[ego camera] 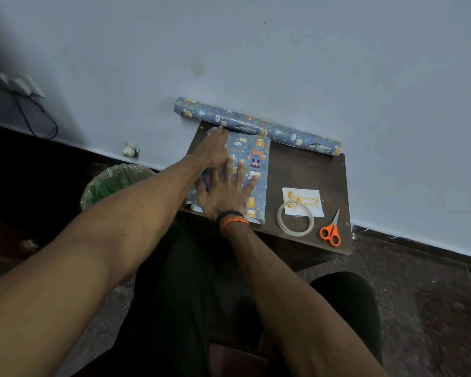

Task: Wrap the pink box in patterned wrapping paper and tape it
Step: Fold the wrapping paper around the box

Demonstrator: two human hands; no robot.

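Step in hand, judged: folding paper [252,161] over the box, hidden beneath at the table's [305,170] left edge; right hand [223,193] presses flat, fingers spread, left hand [214,149] smooths, fingers straight; next: free 1 hand for tape [295,219].

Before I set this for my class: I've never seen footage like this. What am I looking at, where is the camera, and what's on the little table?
One picture, from a camera worn on a person's head, looking down at their bare arms. No machine here. On the small brown table lies a box covered in patterned wrapping paper. The left hand and right hand press flat on it, fingers straight; neither grips anything. Behind, against the wall, lies the paper roll. To the right lie a clear tape ring, a greeting card and orange scissors.
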